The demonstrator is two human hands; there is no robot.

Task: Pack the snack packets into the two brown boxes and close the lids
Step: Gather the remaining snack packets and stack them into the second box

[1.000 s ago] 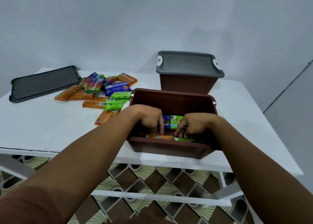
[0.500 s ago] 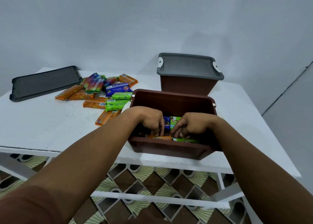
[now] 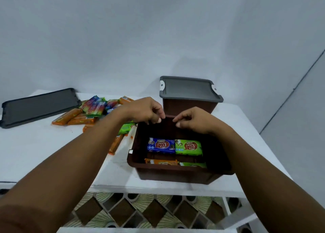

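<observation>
Left grip (image 3: pixel 144 111) and right grip (image 3: pixel 195 121) hang loosely curled, empty; reaching for the packets (image 3: pixel 75 118) at ten o'clock, a forearm could knock the brown box (image 3: pixel 175 176) off the desk (image 3: pixel 35 153).

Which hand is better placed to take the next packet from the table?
Left, probably. The left hand hovers empty beside the loose packets, left of the open box; the right hand would need to cross it.

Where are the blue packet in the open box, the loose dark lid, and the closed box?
blue packet (image 3: pixel 161 146), head view, middle of its printed face.
loose dark lid (image 3: pixel 40 106), head view, its flat middle.
closed box (image 3: pixel 189 89), head view, middle of its grey lid.
</observation>
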